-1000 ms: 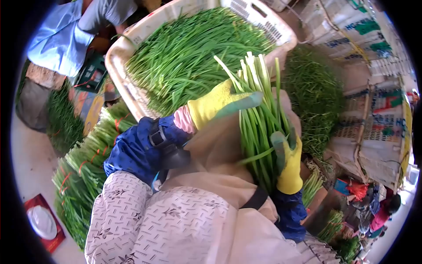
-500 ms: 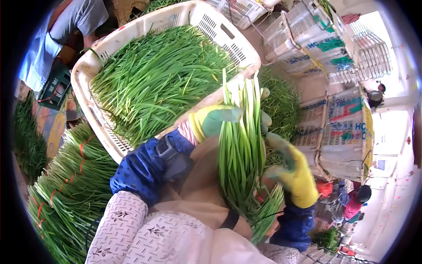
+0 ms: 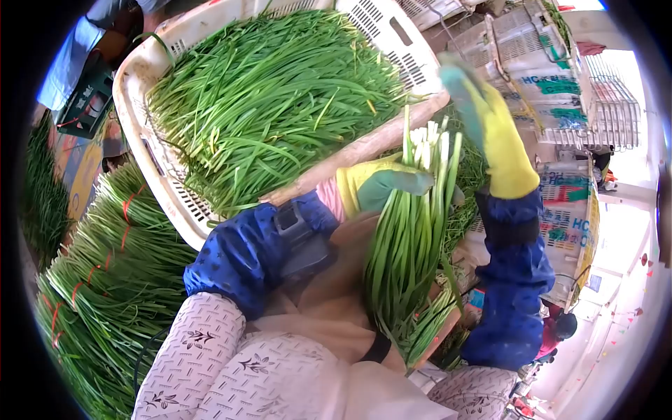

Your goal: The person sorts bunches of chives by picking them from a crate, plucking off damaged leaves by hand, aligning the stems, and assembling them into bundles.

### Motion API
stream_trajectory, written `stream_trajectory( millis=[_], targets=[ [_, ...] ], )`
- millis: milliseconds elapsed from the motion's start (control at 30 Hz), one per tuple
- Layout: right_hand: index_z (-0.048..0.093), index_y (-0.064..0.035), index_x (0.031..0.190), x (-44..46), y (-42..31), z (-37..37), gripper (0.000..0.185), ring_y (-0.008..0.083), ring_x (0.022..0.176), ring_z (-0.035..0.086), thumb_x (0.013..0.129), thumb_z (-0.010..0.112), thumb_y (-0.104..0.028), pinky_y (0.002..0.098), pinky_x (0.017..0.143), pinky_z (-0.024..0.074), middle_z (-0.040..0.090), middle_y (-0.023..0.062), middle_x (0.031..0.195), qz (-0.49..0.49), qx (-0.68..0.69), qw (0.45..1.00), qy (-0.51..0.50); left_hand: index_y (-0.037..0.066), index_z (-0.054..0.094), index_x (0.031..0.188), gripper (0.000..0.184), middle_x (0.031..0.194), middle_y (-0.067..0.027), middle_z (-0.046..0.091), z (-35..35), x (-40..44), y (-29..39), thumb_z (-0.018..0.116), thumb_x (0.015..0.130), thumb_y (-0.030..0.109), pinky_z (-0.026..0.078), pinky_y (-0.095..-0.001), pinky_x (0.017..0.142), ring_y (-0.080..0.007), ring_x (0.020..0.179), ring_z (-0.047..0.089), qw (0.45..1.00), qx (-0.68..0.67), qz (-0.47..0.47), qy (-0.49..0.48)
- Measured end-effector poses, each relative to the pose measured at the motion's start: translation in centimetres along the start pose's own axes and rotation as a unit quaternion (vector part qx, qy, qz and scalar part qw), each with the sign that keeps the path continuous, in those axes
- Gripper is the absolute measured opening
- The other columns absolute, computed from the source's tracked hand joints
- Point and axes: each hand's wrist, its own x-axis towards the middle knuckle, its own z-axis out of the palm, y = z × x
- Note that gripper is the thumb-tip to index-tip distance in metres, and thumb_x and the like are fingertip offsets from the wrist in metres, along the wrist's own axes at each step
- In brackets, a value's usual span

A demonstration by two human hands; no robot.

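Observation:
My left hand, in a yellow glove with a green palm, is closed around a bunch of garlic chives. The pale cut ends point up above my thumb, and the long green leaves hang down toward my lap. To the right of the bunch, my right hand is raised by the corner of a white plastic basket. Its gloved fingers are stretched out and slightly blurred, with nothing visible in them. A thick heap of loose chives fills the basket.
Bundles of chives tied with red bands are stacked at left. White crates stand at upper right, with more chives on the floor beside the basket. A person's leg and a dark green crate are at upper left.
My right hand has moved up and away from the lower part of the bunch, its fingers straightening. My left hand still grips the chives, now further right in view.

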Motion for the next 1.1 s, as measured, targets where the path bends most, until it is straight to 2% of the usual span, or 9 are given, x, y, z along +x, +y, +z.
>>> stream_trajectory(
  millis=[200,500,567,600,700,867,967,1033,1100],
  targets=[
    [0.064,-0.0004,0.089,0.8,-1.9,2.8,0.017,0.0089,0.078,0.056,0.079,0.062,-0.014,0.0231,0.071,0.0441,0.063,0.0021,0.080,0.073,0.044,0.975,-0.204,0.004,0.041,0.131,0.064,0.108,-0.0129,0.059,-1.5,-1.3,-0.4,0.072,0.077,0.018,0.052,-0.0380,0.080,-0.0246,0.097,0.060,0.995,0.078,0.017,0.061],
    [0.063,0.0005,0.103,-0.8,0.0,3.9,0.029,0.0196,0.082,0.062,0.083,0.063,-0.021,0.0291,0.073,0.0473,0.066,0.0118,0.091,-0.066,-0.175,0.965,-0.184,0.004,0.043,0.129,0.062,0.110,-0.0103,0.059,-2.9,-1.6,-0.6,0.072,0.078,0.023,0.051,-0.0352,0.083,-0.0204,0.098,0.059,0.985,0.135,0.023,0.107],
    [0.063,0.0003,0.107,-0.3,-1.4,4.1,0.028,0.0118,0.084,0.059,0.086,0.059,-0.017,0.0240,0.077,0.0447,0.065,0.0083,0.094,0.134,-0.033,0.980,-0.146,0.004,0.044,0.128,0.061,0.110,-0.0097,0.059,-3.0,-1.4,-0.8,0.073,0.078,0.023,0.050,-0.0346,0.084,-0.0195,0.099,0.059,0.983,0.141,0.021,0.111],
    [0.062,-0.0027,0.112,0.2,-0.5,4.4,0.031,0.0116,0.090,0.058,0.086,0.058,-0.018,0.0238,0.080,0.0441,0.065,0.0070,0.096,0.023,0.043,0.993,-0.103,0.004,0.044,0.128,0.061,0.111,-0.0094,0.059,-2.8,-1.6,-0.9,0.073,0.078,0.024,0.050,-0.0343,0.084,-0.0191,0.099,0.059,0.982,0.149,0.021,0.112],
    [0.059,-0.0062,0.119,0.3,-0.7,3.6,0.034,0.0119,0.098,0.056,0.089,0.055,-0.021,0.0248,0.084,0.0434,0.063,0.0046,0.102,0.041,-0.124,0.947,-0.294,0.004,0.045,0.128,0.061,0.111,-0.0085,0.058,-3.4,-0.7,-1.3,0.073,0.078,0.025,0.050,-0.0334,0.085,-0.0177,0.099,0.058,0.983,0.144,0.021,0.111],
    [0.058,-0.0007,0.115,-0.5,1.6,1.7,0.030,0.0121,0.093,0.058,0.091,0.051,-0.017,0.0268,0.079,0.0468,0.060,0.0110,0.111,-0.082,0.047,0.996,0.007,0.006,0.035,0.138,0.063,0.124,-0.0092,0.052,-4.8,0.5,-2.5,0.064,0.082,0.003,0.046,-0.0290,0.093,-0.0172,0.111,0.053,0.996,0.039,0.057,0.056],
    [0.057,0.0009,0.116,-5.1,4.1,-1.7,0.030,0.0171,0.102,0.056,0.092,0.048,-0.013,0.0281,0.089,0.0439,0.060,0.0120,0.113,-0.170,-0.243,0.954,0.046,0.005,0.037,0.136,0.058,0.121,-0.0093,0.054,-4.3,0.9,-2.2,0.063,0.083,0.006,0.046,-0.0292,0.092,-0.0170,0.107,0.055,0.994,0.045,0.051,0.081],
    [0.056,0.0025,0.116,-10.1,2.9,0.7,0.031,0.0216,0.104,0.057,0.088,0.052,-0.010,0.0299,0.093,0.0421,0.060,0.0135,0.112,0.072,0.061,0.987,0.129,0.005,0.038,0.134,0.056,0.119,-0.0093,0.055,-4.0,0.8,-2.3,0.063,0.084,0.008,0.047,-0.0293,0.090,-0.0168,0.105,0.056,0.993,0.053,0.046,0.096],
    [0.058,0.0024,0.112,-13.6,2.1,2.8,0.031,0.0241,0.101,0.058,0.083,0.057,-0.006,0.0309,0.091,0.0431,0.061,0.0145,0.108,0.086,-0.054,0.989,0.105,0.005,0.040,0.133,0.053,0.117,-0.0093,0.057,-3.6,0.4,-2.5,0.062,0.085,0.011,0.048,-0.0294,0.089,-0.0166,0.103,0.057,0.991,0.067,0.038,0.109]
  ],
)
